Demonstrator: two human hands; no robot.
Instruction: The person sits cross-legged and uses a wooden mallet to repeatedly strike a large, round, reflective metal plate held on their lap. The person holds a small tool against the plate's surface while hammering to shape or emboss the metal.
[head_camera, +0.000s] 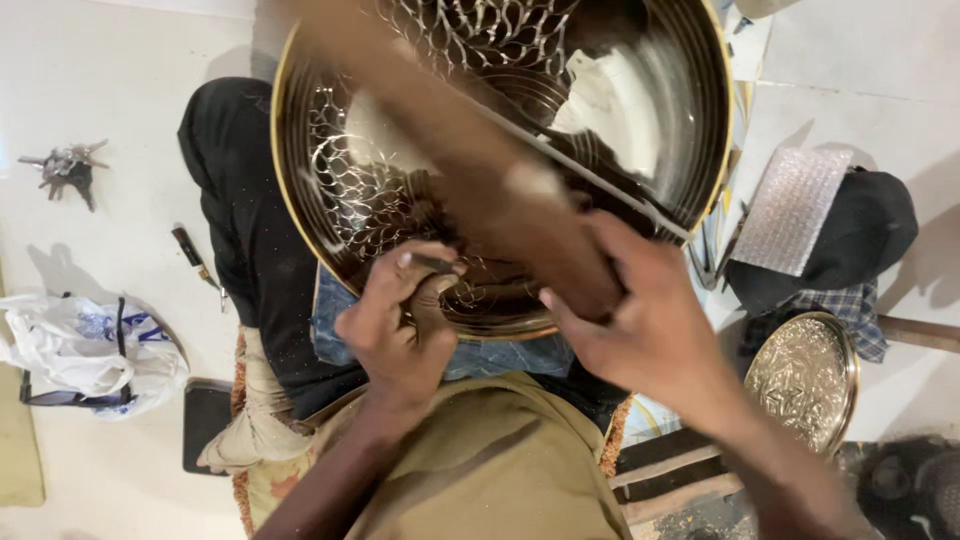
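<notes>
a large round brass tray with an engraved scale pattern rests tilted in the person's lap. the left hand has its grip pinched tight on a thin chisel touching the near rim. the right hand is closed on a blurred wooden mallet. the tray looks stiff, heavy and slick, best held by its rim.

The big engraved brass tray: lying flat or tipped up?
Tipped up. The brass tray leans on the person's lap, its engraved face toward the camera, near rim low, far rim running past the frame top.
</notes>
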